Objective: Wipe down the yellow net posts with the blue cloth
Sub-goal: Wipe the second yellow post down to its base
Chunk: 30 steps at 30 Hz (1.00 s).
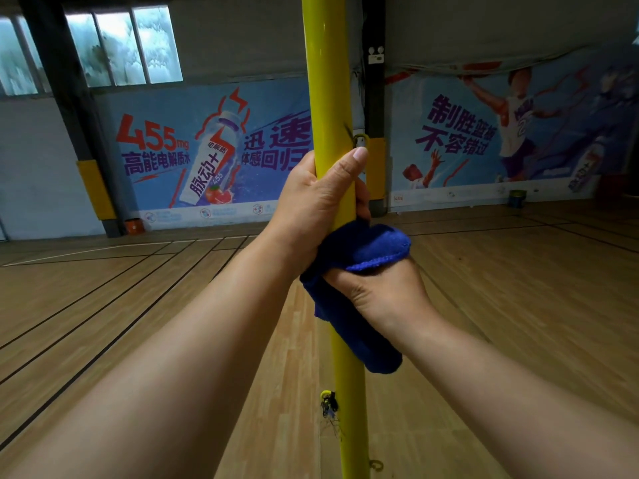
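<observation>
Holding the yellow post [328,98] steady, the left hand [318,198] wraps tight around it, thumb up; just below, the right hand [377,288] squeezes the blue cloth [349,305] around the post, probably so it can rub all sides; one end hangs down.

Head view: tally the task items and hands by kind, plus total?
Yellow net post: 1
Blue cloth: 1, wrapped around the post and gripped by the right hand
Hands: 2, left hand gripping the bare post just above the cloth, right hand below it
Total: 4
</observation>
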Motion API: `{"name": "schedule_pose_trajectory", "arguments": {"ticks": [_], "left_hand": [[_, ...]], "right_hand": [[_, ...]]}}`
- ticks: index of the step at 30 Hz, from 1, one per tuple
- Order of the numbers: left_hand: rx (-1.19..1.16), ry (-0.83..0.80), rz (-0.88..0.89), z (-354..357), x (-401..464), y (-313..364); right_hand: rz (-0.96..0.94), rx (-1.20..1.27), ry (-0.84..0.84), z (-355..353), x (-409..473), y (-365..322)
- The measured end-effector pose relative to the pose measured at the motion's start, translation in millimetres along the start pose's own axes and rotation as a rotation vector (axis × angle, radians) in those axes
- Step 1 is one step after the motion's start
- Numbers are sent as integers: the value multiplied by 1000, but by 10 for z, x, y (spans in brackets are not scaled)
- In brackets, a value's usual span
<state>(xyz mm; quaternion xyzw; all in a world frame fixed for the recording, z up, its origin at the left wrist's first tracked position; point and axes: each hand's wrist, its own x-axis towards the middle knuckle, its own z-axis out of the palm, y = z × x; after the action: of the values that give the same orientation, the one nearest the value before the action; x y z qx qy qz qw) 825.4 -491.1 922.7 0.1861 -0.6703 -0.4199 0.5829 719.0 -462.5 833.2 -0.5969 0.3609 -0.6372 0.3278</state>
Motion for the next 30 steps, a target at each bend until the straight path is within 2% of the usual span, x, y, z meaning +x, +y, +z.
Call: {"name": "schedule_pose_trajectory", "arguments": {"ticks": [13,21,30], "left_hand": [[22,-2,-14,-27,-7,-6],[5,3,-24,-23,16,-23],[-55,13,-15,6,1,-33]], "right_hand": [[244,-49,-27,-69,-283,362],[75,-161,-59,-105,-70,102],[-5,-28,11,-89,-24,72]]}}
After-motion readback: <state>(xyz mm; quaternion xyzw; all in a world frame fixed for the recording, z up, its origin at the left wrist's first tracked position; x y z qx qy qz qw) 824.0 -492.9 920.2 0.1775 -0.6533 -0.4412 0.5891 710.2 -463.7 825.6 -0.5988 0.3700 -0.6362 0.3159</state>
